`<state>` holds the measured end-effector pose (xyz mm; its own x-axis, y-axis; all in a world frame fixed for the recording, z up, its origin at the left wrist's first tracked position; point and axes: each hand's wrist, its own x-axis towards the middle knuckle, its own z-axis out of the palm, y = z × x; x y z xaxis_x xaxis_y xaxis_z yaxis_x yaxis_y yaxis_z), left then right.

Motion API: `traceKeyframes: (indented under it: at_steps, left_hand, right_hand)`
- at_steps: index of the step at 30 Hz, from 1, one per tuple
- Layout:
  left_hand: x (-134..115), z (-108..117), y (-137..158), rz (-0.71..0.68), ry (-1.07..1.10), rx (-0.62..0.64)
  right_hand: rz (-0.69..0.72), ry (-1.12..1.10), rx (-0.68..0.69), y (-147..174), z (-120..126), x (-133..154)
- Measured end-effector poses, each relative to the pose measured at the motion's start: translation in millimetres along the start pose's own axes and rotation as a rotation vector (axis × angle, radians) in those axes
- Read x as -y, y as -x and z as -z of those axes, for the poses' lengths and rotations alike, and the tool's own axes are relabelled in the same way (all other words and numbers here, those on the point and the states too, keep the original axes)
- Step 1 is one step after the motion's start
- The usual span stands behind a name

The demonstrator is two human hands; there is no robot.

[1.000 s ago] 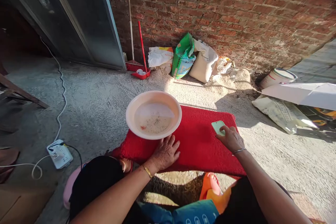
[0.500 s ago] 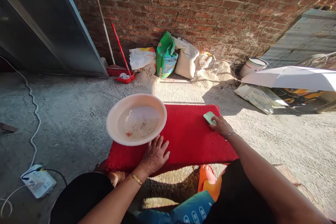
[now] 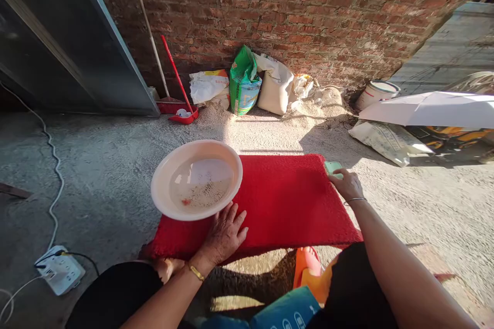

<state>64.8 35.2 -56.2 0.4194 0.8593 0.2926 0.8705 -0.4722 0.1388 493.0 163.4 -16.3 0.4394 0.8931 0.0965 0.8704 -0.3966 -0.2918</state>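
Your count: hands, two, your left hand [image 3: 224,231] and your right hand [image 3: 347,185]. Bangles, two: one gold bangle [image 3: 196,273], one silver bangle [image 3: 355,199]. Basin [image 3: 162,185], one. Pale green phone [image 3: 332,167], one. Red-covered desk [image 3: 285,200], one. Around you: one power strip [image 3: 64,272], one green sack [image 3: 245,90], one red-handled dustpan [image 3: 184,119], one bucket [image 3: 374,96], one umbrella [image 3: 432,108]. Basin specks [image 3: 207,191]: many, too small to count.
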Motion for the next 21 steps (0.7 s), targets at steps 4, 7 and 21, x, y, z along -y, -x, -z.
traceKeyframes:
  at_steps: [4, 7, 21]
  left_hand:
    - [0, -2, 1, -0.002, -0.013, -0.033]
    - [1, -7, 2, -0.010, -0.032, -0.079]
    - [3, -2, -1, -0.030, 0.014, -0.110]
  right_hand:
    - [0.407, -0.037, 0.042, 16, -18, 58]
    - [0.670, 0.012, 0.128, 15, -24, 69]
    - [0.015, -0.408, 0.040, -108, -31, -19]
